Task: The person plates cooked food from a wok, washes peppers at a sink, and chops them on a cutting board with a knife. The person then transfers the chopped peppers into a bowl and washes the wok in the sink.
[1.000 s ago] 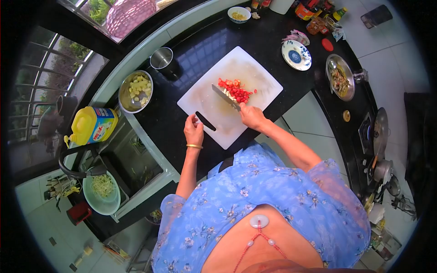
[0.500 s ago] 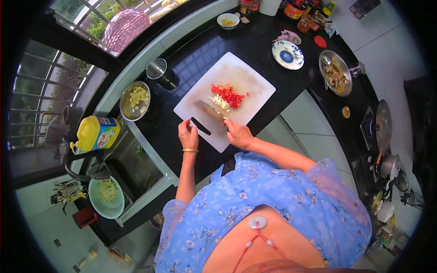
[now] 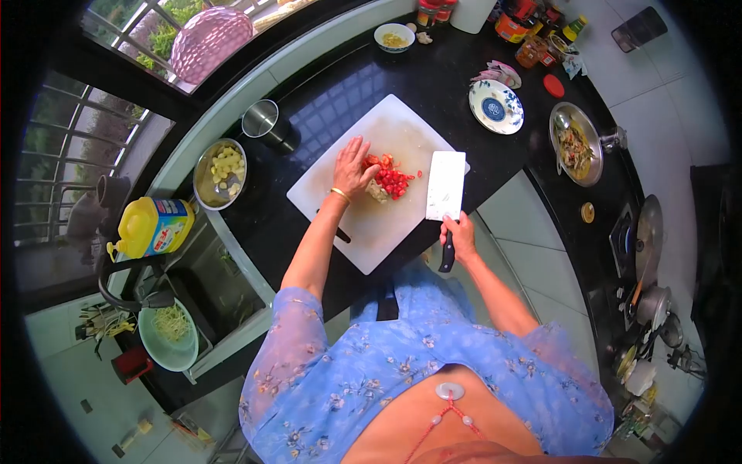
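Chopped red pepper (image 3: 396, 183) lies heaped on the middle of a white cutting board (image 3: 371, 247), whose near corner sits close to the worktop's (image 3: 495, 155) near edge. Nearest, the right hand (image 3: 461, 238) grips the black handle of a cleaver (image 3: 445, 185), its broad blade turned up over the board's right corner, bits of food stuck to it; no maker's mark can be read. The left hand (image 3: 355, 170), fingers extended, is at the heap's left side, beside pale chopped pieces (image 3: 377, 191); whether its hidden palm grasps anything, I cannot tell. Left of the board stand a yellow jug (image 3: 143, 228), its blue label printed in characters too small to read, a metal bowl (image 3: 206, 184) of pale chunks and a steel cup (image 3: 267, 127). Beyond the board's right corner is a plate (image 3: 506, 120) with an illegible blue central emblem. Toward the worktop's far edge are a small patterned bowl (image 3: 394, 48) and labelled jars (image 3: 532, 52), their wording unreadable.
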The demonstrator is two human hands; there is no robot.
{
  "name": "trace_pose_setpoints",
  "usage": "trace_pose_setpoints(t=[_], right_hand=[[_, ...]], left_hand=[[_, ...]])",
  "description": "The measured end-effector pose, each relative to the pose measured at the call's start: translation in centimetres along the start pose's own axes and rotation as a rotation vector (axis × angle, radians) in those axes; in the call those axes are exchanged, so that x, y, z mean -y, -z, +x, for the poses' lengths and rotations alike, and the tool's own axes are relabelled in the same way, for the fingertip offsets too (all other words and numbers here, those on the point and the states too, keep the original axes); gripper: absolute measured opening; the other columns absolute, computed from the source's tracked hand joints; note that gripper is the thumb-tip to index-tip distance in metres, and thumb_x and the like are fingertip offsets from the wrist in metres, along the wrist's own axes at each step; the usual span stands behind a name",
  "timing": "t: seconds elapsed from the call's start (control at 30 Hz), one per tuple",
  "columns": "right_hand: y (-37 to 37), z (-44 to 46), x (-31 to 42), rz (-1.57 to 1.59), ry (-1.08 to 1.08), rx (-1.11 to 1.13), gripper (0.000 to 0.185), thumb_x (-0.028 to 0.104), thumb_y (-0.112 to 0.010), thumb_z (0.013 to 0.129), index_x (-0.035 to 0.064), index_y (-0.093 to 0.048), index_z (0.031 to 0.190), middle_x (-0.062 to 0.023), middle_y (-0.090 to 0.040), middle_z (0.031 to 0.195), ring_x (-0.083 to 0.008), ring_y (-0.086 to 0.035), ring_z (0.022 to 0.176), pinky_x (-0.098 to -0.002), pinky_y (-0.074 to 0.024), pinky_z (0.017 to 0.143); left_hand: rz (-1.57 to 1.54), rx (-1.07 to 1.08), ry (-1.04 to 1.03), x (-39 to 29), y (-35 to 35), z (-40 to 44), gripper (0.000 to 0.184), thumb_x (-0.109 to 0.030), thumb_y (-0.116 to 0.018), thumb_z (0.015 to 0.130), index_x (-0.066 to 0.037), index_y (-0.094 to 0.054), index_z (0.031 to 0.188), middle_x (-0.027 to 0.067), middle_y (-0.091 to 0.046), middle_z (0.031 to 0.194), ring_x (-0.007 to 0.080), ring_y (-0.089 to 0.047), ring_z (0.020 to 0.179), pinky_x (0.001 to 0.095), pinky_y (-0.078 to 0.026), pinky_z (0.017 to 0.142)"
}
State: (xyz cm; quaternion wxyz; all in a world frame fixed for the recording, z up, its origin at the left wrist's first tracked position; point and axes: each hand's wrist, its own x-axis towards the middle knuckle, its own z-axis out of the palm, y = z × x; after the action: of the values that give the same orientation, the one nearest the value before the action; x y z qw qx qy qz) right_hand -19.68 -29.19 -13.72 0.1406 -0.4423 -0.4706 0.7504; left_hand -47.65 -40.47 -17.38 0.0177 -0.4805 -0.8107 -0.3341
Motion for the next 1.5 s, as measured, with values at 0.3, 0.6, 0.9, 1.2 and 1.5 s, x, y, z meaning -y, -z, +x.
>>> trace_pose_setpoints(t=[0.3, 0.6, 0.9, 1.2, 1.5], right_hand=[[-7.0, 0.9, -3.1, -0.018, -0.020, 0.079, 0.012, 0.011, -0.053, 0.083, 0.0046, -0.043, 0.080, -0.0054, -0.050, 0.058, -0.0136, -0.049, 0.042, -0.0262, -0.0422, 0.039], [-11.1, 1.3, -3.3, 0.049, -0.114, 0.217, 0.012, 0.005, -0.054, 0.081, 0.0045, -0.043, 0.086, -0.0049, -0.049, 0.059, -0.0148, -0.050, 0.042, -0.0286, -0.0436, 0.038], [-10.3, 1.8, -3.5, 0.066, -0.178, 0.343, 0.018, 0.002, -0.055, 0.080, 0.0063, -0.041, 0.090, -0.0054, -0.048, 0.062, -0.0148, -0.048, 0.046, -0.0294, -0.0436, 0.042], [-15.9, -4.2, -3.1, -0.047, -0.122, 0.518, 0.015, 0.006, -0.055, 0.082, 0.0077, -0.040, 0.086, -0.0042, -0.048, 0.061, -0.0136, -0.047, 0.045, -0.0284, -0.0428, 0.041], [-34.0, -18.0, -12.1, -0.245, -0.218, 0.941, 0.012, 0.005, -0.054, 0.082, 0.0063, -0.043, 0.088, -0.0048, -0.049, 0.063, -0.0138, -0.047, 0.045, -0.0295, -0.0431, 0.042]], left_hand=[[-0.075, 0.142, -0.061, -1.1, -1.3, -1.1, 0.067, -0.049, -0.052, 0.078, -0.008, -0.039, 0.129, 0.0161, -0.032, 0.136, 0.0289, -0.026, 0.129, 0.0449, -0.018, 0.105], [-0.180, -0.057, 0.017, -3.6, -2.1, -1.7, 0.067, -0.042, -0.062, 0.071, -0.007, -0.044, 0.125, 0.0195, -0.034, 0.133, 0.0338, -0.033, 0.123, 0.0451, -0.025, 0.101], [-0.300, -0.268, 0.135, -4.9, -4.2, -2.9, 0.052, -0.027, -0.071, 0.065, -0.003, -0.055, 0.109, 0.0228, -0.046, 0.120, 0.0366, -0.044, 0.114, 0.0394, -0.035, 0.096], [-0.162, -0.485, 0.222, -4.4, 3.5, -7.7, 0.055, -0.029, -0.071, 0.063, -0.002, -0.055, 0.108, 0.0216, -0.045, 0.122, 0.0356, -0.044, 0.113, 0.0399, -0.034, 0.097], [0.061, -0.624, 0.461, 3.0, 25.4, -27.8, 0.050, -0.023, -0.070, 0.065, 0.000, -0.055, 0.107, 0.0214, -0.044, 0.122, 0.0344, -0.043, 0.114, 0.0381, -0.035, 0.097]])
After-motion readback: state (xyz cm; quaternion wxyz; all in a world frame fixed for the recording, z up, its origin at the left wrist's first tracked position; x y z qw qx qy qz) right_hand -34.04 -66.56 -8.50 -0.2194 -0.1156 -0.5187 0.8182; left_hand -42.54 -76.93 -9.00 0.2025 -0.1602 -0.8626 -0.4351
